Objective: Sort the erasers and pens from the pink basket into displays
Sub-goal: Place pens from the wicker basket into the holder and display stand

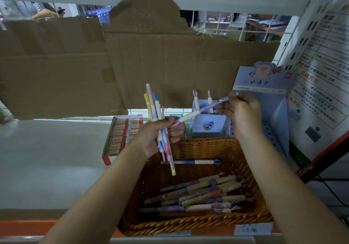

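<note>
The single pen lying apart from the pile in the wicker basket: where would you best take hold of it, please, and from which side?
Probably by its pale section near the frilled right end, pinched across the barrel from above. The single pen lies flat and crosswise in the wicker basket, and the bundle in the left hand overhangs its left end.

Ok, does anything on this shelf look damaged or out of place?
Yes: the cardboard backing behind the shelf is torn ragged along its top edge and patched with tape. The pens in the wicker basket just lie loose.
</note>
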